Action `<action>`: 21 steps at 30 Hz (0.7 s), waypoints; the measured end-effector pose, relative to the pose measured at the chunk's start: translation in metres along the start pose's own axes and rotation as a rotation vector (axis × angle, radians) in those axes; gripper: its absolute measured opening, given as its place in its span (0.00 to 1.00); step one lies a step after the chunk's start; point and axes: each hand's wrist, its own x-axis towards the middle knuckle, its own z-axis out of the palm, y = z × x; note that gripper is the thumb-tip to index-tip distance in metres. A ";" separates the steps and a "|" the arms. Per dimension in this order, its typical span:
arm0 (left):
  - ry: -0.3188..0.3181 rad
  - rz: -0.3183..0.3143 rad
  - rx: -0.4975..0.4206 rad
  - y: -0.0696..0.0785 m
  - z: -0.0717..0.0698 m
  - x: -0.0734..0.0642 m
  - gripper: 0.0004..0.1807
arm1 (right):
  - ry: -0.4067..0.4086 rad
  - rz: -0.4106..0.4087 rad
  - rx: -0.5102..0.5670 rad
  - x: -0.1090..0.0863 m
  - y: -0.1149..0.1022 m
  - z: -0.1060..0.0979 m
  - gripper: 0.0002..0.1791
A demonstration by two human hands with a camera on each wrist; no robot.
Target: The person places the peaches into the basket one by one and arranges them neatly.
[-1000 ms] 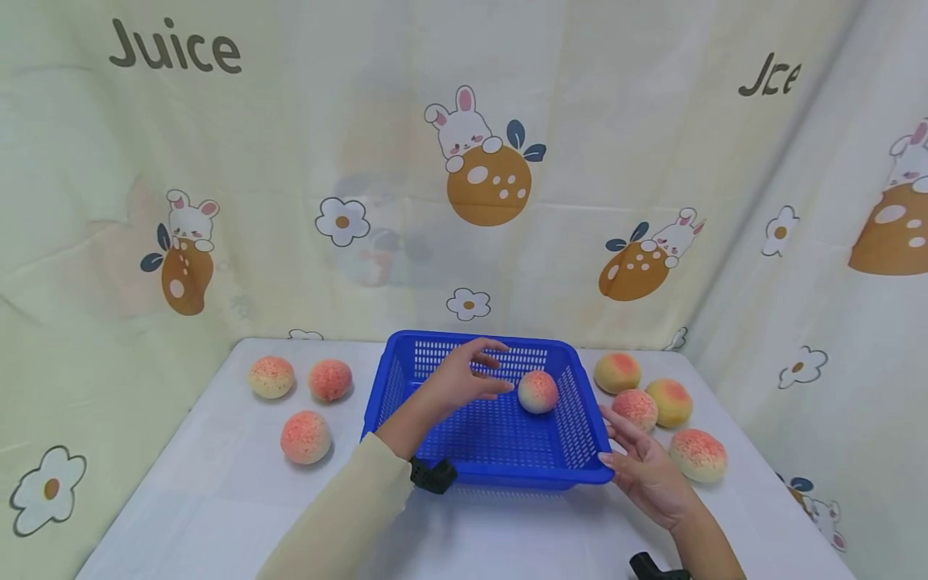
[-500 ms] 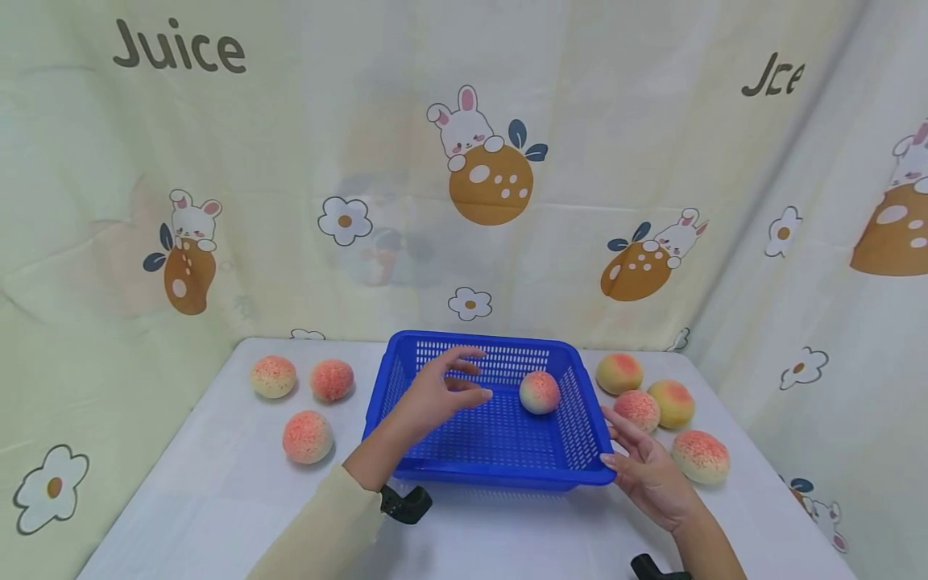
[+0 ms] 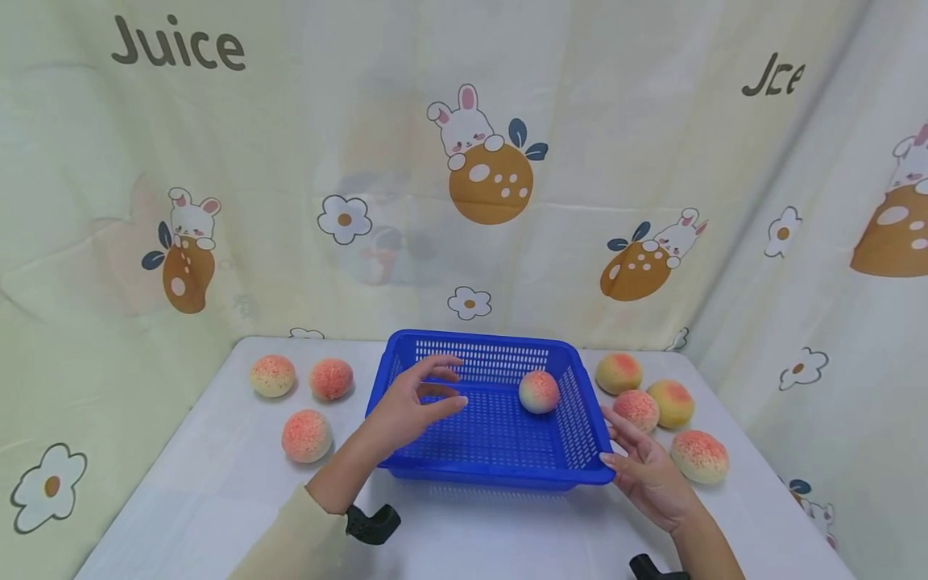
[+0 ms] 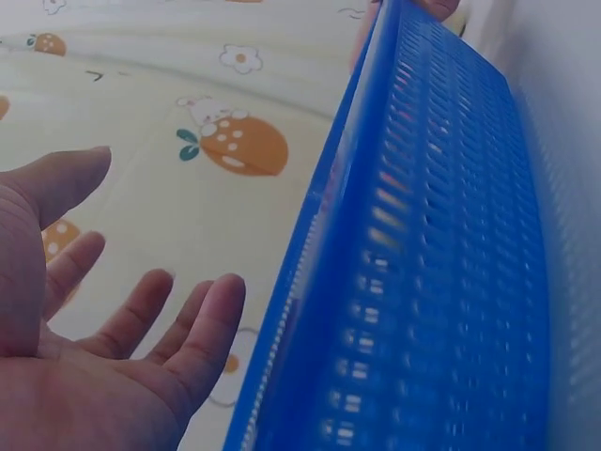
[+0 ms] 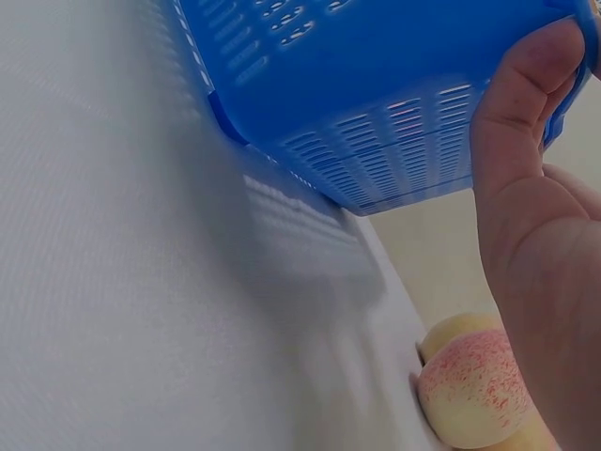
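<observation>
A blue plastic basket (image 3: 493, 474) with slotted walls stands on the table, holding one pink-and-cream peach (image 3: 539, 392) toward its right side. My left hand (image 3: 406, 407) hovers over the basket's left part, fingers spread and loosely bent, nothing in them. In the left wrist view, that hand (image 4: 122, 366) appears beside the basket's rim, palm showing. My right hand (image 3: 648, 475) grips the basket's front right corner, the thumb on the rim and the fingers along the outer side. The right wrist view shows the thumb (image 5: 526, 103) pressed against the blue rim.
Left of the basket lie a pale peach (image 3: 272, 376), a redder peach (image 3: 331, 379) and another peach (image 3: 307, 437). Several more, including a yellowish peach (image 3: 670, 403) and a speckled peach (image 3: 699, 457), lie right of it. A printed curtain (image 3: 290, 266) hangs behind the white-covered table (image 3: 217, 491).
My left hand has drawn back leftward and toward me, away from the peach in the basket, staying empty. The right hand and the basket have stayed in place.
</observation>
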 end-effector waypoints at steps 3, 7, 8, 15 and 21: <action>0.017 -0.008 -0.001 -0.003 -0.007 -0.007 0.29 | 0.000 0.001 0.001 0.000 0.000 0.000 0.41; 0.038 -0.021 -0.019 -0.005 -0.016 -0.018 0.28 | 0.005 0.005 0.002 0.000 0.000 0.000 0.41; 0.043 -0.024 -0.022 -0.005 -0.018 -0.020 0.28 | 0.007 0.005 0.002 0.000 0.000 0.000 0.41; 0.101 -0.041 -0.008 -0.008 -0.029 -0.035 0.28 | 0.003 0.005 0.019 -0.001 -0.001 0.000 0.41; 0.174 -0.024 0.001 -0.013 -0.037 -0.048 0.25 | 0.017 0.021 0.014 -0.002 -0.001 0.002 0.41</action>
